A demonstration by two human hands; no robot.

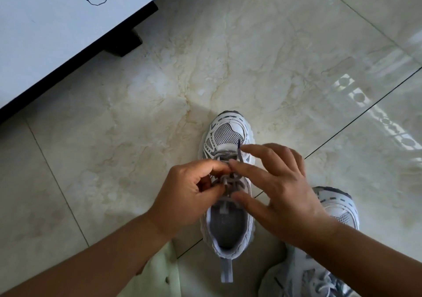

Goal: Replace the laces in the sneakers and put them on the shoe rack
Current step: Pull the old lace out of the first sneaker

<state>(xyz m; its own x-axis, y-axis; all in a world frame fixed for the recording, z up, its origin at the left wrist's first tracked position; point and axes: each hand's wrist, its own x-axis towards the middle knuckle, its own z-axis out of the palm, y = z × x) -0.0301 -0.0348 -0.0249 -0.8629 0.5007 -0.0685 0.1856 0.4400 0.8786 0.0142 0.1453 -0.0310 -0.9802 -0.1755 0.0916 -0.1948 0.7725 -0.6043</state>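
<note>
Pinched between the thumb and forefinger of the left hand (189,189) was a strand of the grey lace (230,182), right over the upper eyelets of the sneaker (228,134). The right hand (280,189) held nothing that I could see; its fingers were spread wide above the tongue, one fingertip touching the lace beside the left hand's pinch. One free end of the lace stuck up toward the toe, just past the right forefinger.

The sneaker stood on the tiled floor (137,125), toe pointing away from the person, its opening facing up and holding nothing but the grey insole. A second sneaker (338,210) lay just beside it to the right, partly under the right forearm, with loose pale laces at the bottom edge of view. No shoe rack was anywhere I could see; only the edge of a white cabinet (45,34) on dark feet showed at the upper left.

The lace looked soft and limp, likely to slip back through the eyelets unless kept taut, so a hold close to its stiff tip seemed best for threading. The sneaker itself looked light, with padded mesh that would give under pressure; I judged the heel collar or the pull tab (226,271) the firmest place to lift it.
</note>
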